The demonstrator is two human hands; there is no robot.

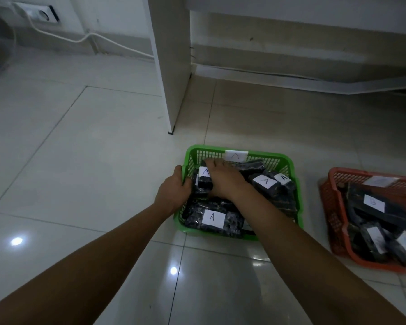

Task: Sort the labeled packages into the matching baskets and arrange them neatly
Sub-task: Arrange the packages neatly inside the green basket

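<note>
My left hand [174, 190] grips the left rim of the green basket [288, 164], tagged A on its far wall. My right hand [223, 181] lies palm down inside, fingers curled over a black A-labelled package [203, 180] at the far-left corner. The red basket [333, 214] sits well apart, to the right on the floor.

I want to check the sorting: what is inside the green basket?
The green basket holds dark packages, at least four showing white "A" labels. The right hand covers the middle ones; the left hand grips the rim.
</note>
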